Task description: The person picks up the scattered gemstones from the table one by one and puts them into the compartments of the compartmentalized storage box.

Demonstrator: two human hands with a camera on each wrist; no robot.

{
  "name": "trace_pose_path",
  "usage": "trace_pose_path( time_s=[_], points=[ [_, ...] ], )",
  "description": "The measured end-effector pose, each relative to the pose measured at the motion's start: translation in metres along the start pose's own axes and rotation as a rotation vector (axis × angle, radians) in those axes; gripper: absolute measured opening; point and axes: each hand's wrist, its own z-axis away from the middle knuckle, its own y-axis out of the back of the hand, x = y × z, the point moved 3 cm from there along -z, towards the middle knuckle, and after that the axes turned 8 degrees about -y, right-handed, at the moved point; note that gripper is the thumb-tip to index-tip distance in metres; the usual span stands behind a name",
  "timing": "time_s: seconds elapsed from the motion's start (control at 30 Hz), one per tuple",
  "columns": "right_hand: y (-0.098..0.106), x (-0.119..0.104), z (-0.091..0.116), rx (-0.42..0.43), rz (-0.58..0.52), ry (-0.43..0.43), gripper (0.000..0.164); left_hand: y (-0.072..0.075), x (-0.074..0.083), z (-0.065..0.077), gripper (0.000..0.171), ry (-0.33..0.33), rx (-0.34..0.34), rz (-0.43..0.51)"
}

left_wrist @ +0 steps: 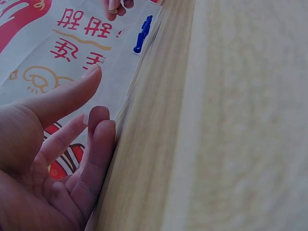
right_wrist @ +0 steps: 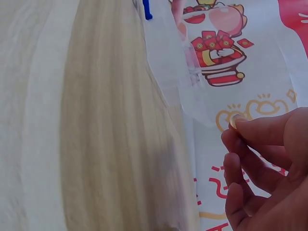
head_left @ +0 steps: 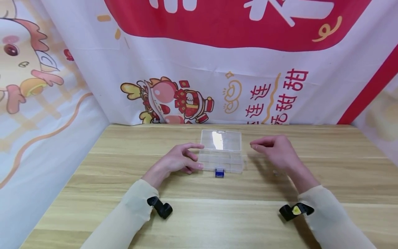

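A clear plastic compartment box with a blue latch lies on the table, its transparent lid raised at the back. My left hand is at the box's left side, fingers loosely spread, thumb and index fingertips right at its edge. In the left wrist view, the other fingertips are close to the box's wall. Right of the box, my right hand is raised above the table. Its thumb and index finger pinch a small yellowish piece, mostly hidden by the fingertips.
Below the right wrist, a small clear item lies on the wooden table. A printed cloth hangs behind the table's back edge and along its sides. Each sleeve carries a black wrist camera.
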Motion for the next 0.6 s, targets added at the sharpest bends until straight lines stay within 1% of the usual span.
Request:
trace_pose_path(
  time_s=[0.23,0.47,0.6],
  points=[
    [-0.0042,-0.001,0.004,-0.01,0.001,-0.013,0.028,-0.0023,-0.0006,-0.0027,0.068,0.001,-0.006,-0.003],
    [-0.0072,-0.0049,0.0024,-0.015,-0.021,-0.033,0.027,-0.0017,0.0016,-0.0002,0.069,-0.01,-0.01,-0.01],
    [-0.0098,-0.0082,0.0021,-0.015,-0.025,-0.047,0.024,-0.0007,0.0014,0.0002,0.069,-0.002,-0.004,-0.002]
  ],
)
